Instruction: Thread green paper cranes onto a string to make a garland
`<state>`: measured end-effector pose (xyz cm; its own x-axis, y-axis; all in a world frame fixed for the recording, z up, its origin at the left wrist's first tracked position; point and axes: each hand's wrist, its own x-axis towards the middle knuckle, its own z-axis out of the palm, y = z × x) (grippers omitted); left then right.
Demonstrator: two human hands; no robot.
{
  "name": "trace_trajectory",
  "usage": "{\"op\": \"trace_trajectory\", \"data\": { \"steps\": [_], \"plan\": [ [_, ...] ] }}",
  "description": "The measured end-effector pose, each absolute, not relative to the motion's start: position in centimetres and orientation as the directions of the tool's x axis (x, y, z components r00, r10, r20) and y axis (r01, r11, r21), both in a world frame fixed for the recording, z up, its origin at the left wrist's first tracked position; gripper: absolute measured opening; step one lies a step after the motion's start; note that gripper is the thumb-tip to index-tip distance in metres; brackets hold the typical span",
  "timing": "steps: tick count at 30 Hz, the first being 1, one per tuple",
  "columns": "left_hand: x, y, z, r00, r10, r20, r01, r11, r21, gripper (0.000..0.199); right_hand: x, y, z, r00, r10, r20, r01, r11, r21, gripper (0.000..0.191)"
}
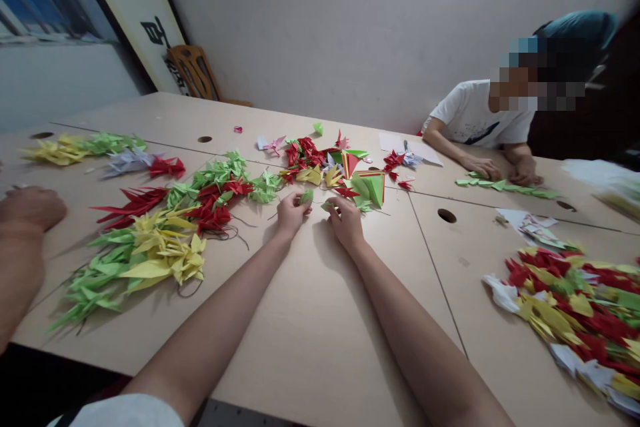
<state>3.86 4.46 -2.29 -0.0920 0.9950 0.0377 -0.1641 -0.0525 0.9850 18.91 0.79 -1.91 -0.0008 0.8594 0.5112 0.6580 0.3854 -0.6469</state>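
My left hand (292,215) is closed on a small piece of green folded paper (307,197), gripped between thumb and fingers. Close by, my right hand (346,219) pinches another small green bit of paper (327,206), mostly covered by the fingers. The two hands are apart, over the table (300,320). Just beyond them lie red paper cranes (305,153), yellow folded pieces (310,175) and a stack of green paper (369,188). Left of my left hand are strings of green cranes (220,173), red cranes (213,213) and yellow cranes (170,247).
A large multicoloured heap of folded paper (575,307) covers the right side. Across the table a person in a white shirt (475,107) handles a row of green folded pieces (505,185). Another person's hand (35,207) rests at the left. A cable hole (447,215) lies to the right.
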Motion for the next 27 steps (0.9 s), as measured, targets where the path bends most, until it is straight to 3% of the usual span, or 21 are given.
{"op": "trace_trajectory", "data": {
  "steps": [5, 11, 19, 27],
  "plan": [
    [3.92, 4.29, -2.07, -0.093, 0.995, 0.018, -0.164, -0.034, 0.986, 0.028, 18.41, 0.72, -1.70, -0.006, 0.853, 0.521, 0.668, 0.392, -0.633, 0.027],
    [3.94, 4.14, -1.82, -0.096, 0.995, 0.001, -0.181, -0.019, 0.983, 0.025, 18.12, 0.42, -1.50, -0.022, 0.881, 0.473, 0.602, 0.390, -0.697, 0.016],
    [3.91, 4.21, -1.67, -0.086, 0.996, -0.001, -0.216, -0.018, 0.976, 0.031, 18.34, 0.50, -1.47, -0.022, 0.844, 0.536, 0.653, 0.418, -0.631, 0.012],
    [3.91, 4.13, -1.82, -0.038, 0.999, 0.024, -0.238, -0.033, 0.971, 0.038, 18.52, 0.23, -1.27, -0.098, 0.847, 0.522, 0.704, 0.430, -0.565, 0.022]
  ]
}}
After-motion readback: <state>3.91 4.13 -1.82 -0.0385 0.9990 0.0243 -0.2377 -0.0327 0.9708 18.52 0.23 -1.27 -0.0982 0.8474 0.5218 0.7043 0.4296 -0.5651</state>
